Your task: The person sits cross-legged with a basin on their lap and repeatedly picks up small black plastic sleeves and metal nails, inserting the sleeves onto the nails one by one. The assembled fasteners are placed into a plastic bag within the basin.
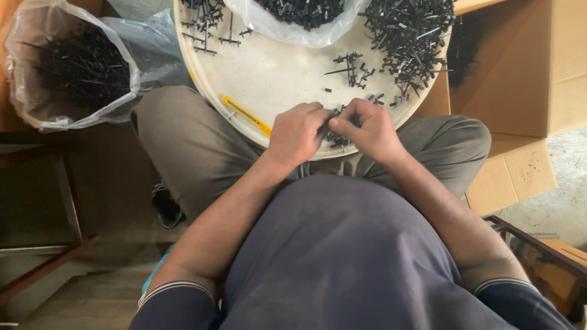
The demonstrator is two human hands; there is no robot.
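2 hands meet at the near rim of the round tray [275, 73]: left hand [296, 134] and right hand [370, 131] both pinched on small black parts [335, 127] between them, equally close.

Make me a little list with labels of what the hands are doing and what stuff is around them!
left hand: closed around small black plastic parts, touching the right hand
right hand: pinching the same parts at the tray's near edge
tray: round, cream, resting on the person's lap
loose pile: many black pieces, far right of tray
yellow tool: lying near the tray's left rim
bags: clear bag of black sticks at left; another bag on the tray
cardboard box: at right
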